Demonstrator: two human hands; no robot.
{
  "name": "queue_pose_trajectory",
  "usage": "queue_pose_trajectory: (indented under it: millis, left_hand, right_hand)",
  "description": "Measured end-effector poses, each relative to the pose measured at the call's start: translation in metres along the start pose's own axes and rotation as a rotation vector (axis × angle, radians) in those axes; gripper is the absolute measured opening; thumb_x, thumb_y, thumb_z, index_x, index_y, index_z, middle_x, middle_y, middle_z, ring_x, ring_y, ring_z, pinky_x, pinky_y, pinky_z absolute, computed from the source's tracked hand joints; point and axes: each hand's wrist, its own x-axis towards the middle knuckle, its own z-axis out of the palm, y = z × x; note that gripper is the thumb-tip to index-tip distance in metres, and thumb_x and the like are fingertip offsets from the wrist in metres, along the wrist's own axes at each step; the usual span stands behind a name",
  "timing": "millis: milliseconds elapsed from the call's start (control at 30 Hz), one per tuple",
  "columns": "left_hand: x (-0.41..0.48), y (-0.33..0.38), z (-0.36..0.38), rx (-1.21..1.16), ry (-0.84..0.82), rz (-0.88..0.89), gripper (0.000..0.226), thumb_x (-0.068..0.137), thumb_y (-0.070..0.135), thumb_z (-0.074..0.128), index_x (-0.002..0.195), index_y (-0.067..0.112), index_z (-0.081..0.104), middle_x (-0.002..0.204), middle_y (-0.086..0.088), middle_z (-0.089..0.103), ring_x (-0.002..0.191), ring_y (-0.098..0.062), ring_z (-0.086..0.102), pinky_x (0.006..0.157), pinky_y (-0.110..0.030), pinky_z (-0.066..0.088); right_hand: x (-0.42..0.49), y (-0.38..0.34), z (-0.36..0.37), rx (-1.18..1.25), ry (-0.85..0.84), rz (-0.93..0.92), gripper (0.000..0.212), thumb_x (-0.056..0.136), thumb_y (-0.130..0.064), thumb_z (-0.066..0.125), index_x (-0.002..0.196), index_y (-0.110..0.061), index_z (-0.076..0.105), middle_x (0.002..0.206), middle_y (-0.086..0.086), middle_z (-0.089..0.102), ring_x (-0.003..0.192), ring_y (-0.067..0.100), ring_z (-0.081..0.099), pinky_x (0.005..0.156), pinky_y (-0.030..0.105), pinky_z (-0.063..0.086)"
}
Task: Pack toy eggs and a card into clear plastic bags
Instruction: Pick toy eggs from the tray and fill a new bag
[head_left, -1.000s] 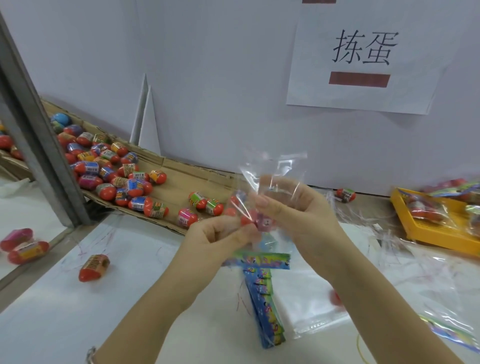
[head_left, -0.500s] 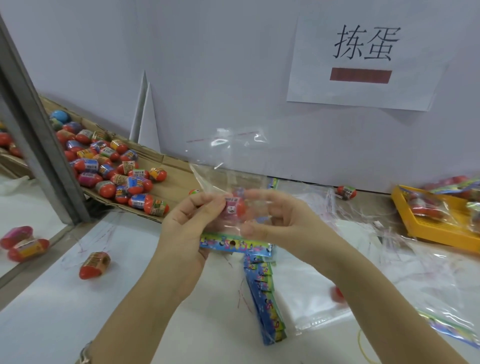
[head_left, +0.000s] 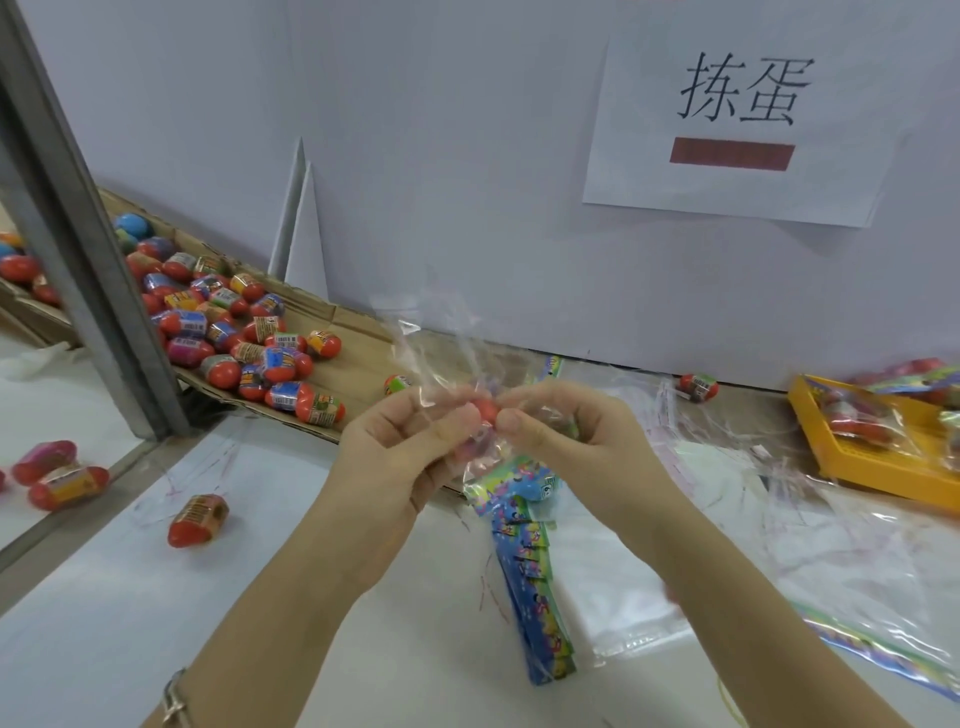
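1. both hands meet above the middle of the white table (head_left: 130, 623), holding a clear bag (head_left: 441, 353) between them; its loose upper end flares up toward the far wall.
2. the left hand (head_left: 410, 447) has its fingers curled, with thumb and forefinger pinching the bag's film on the left side of a red toy egg (head_left: 485, 410) inside it.
3. the right hand (head_left: 566, 441) pinches the same bag from the right, its thumb tip pressed against the egg through the film.
4. a colourful card (head_left: 514, 480) hangs below the two hands, apparently inside the lower part of the bag (the film is too blurred there to be sure).
5. just under it, a stack of cards (head_left: 535, 587) lies on the table and runs toward the near edge.
6. at far left, a cardboard tray (head_left: 358, 358) holds a pile of eggs (head_left: 234, 322), mostly red with printed wrappers.
7. one loose egg (head_left: 198, 519) lies on the table near left, well apart from the hands.
8. another egg (head_left: 698, 387) sits against the far wall on the right.
9. a heap of empty bags (head_left: 727, 467) spreads across the right of the table, and beyond it a yellow tray (head_left: 883, 467) holds filled packs.
10. a paper sign (head_left: 737, 114) is on the wall, and a grey metal post (head_left: 78, 249) slants across the left.
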Motion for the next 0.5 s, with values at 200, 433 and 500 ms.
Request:
queue_pose_trajectory:
  millis: [200,433,500]
  left_hand:
    - [-0.0008,-0.0009,0.0043,0.035,-0.008,0.030,0.016,0.069,0.010,0.064,0.067,0.019,0.077,0.077,-0.001,0.074,0.068,-0.010,0.070,0.063,-0.020,0.056]
    - [-0.0020,-0.0038,-0.0002,0.260,-0.086,-0.022,0.047,0.060,0.018,0.086,0.104,0.012,0.072,0.104,-0.014,0.073,0.098,-0.023,0.070,0.083,-0.026,0.056]
    - [-0.0020,-0.0024,0.0012,0.196,-0.053,-0.014,0.039,0.062,0.015,0.080,0.099,0.006,0.070,0.101,-0.015,0.073,0.095,-0.024,0.071,0.080,-0.025,0.056]
  right_hand:
    - [-0.0015,0.0035,0.0075,0.034,0.075,-0.072,0.017,0.067,-0.023,0.076,0.084,-0.023,0.076,0.083,0.001,0.075,0.079,0.015,0.071,0.073,0.026,0.056]
    - [-0.0018,0.0031,0.0095,0.077,0.089,-0.111,0.008,0.067,-0.030,0.074,0.074,-0.033,0.077,0.074,-0.007,0.073,0.073,0.011,0.068,0.070,0.025,0.056]
    - [-0.0026,0.0005,0.0089,0.082,0.031,-0.098,0.010,0.073,-0.034,0.071,0.080,-0.032,0.078,0.081,-0.007,0.074,0.080,0.010,0.069,0.073,0.021,0.055]
